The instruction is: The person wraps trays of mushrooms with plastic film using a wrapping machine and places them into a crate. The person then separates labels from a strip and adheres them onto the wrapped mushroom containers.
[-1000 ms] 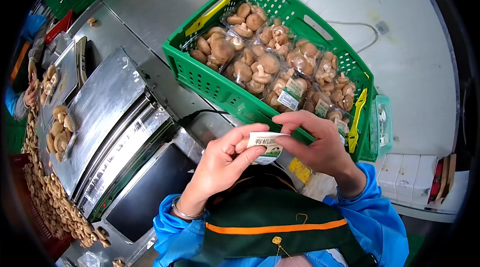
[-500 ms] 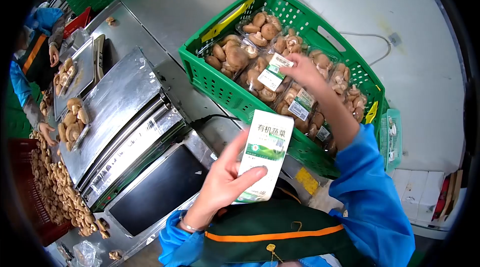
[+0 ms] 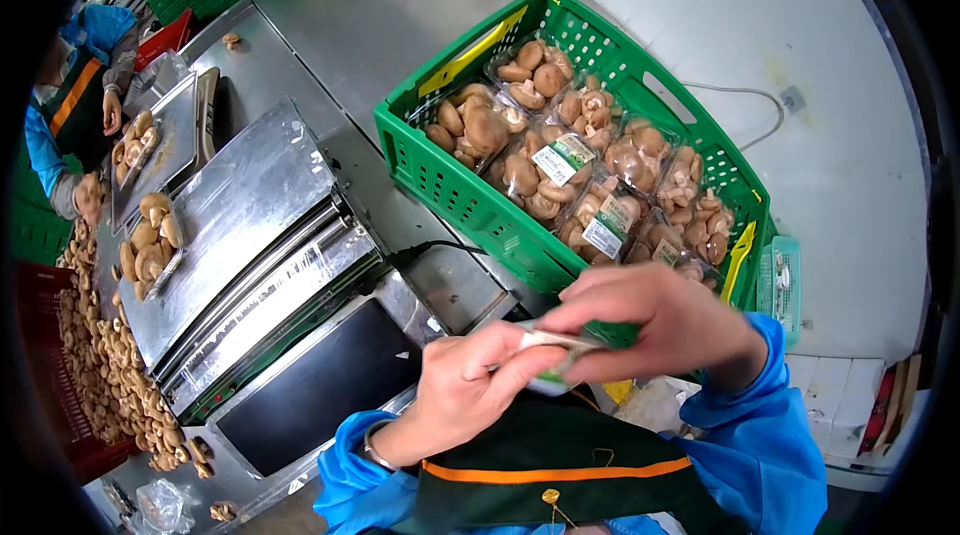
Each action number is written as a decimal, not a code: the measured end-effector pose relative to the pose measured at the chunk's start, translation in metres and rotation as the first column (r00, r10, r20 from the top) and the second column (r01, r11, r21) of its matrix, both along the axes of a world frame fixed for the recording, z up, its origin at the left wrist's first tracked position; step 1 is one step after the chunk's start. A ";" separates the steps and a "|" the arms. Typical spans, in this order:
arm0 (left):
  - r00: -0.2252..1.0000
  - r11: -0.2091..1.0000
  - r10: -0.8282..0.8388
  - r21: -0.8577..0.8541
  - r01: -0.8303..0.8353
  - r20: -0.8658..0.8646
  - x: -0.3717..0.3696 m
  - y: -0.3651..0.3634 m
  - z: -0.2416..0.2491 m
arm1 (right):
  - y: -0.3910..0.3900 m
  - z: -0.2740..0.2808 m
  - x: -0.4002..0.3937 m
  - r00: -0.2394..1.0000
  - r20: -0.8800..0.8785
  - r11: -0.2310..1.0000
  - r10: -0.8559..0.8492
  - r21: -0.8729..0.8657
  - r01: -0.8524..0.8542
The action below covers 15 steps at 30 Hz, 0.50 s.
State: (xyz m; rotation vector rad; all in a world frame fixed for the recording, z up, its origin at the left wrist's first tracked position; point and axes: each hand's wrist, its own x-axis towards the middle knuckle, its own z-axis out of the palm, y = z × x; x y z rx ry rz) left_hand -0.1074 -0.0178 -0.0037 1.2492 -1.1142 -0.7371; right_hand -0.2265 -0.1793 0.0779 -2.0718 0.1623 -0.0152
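Note:
My left hand point(image 3: 465, 390) grips the stack of printed labels point(image 3: 562, 343), now seen nearly edge-on in front of my apron. Blurred by motion, my right hand point(image 3: 650, 320) is at the stack's other side, its fingers bent against it; whether it pinches a single label is too blurred to tell. Beyond both hands stands a green crate point(image 3: 480, 210) filled with clear-wrapped packs of mushrooms point(image 3: 480, 125). A white and green label point(image 3: 563, 159) lies on one middle pack, and another label point(image 3: 607, 227) is on a pack nearer my hands.
At left are a metal wrapping machine point(image 3: 240, 225) with a dark plate point(image 3: 318, 385), a mushroom tray point(image 3: 152, 245) and loose mushrooms point(image 3: 120, 365). A co-worker's hand point(image 3: 88, 197) is beside them. A teal basket point(image 3: 780, 290) stands right of the crate.
My right hand has left the label on the middle pack and come back to the stack. My left hand has turned the stack edge-on. The co-worker's hand has moved up and closed.

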 end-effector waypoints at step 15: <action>0.901 0.989 -0.047 0.103 0.101 -0.432 0.031 0.053 -0.024 | -0.123 -0.180 0.124 0.774 0.155 0.580 -0.614 -0.576 0.576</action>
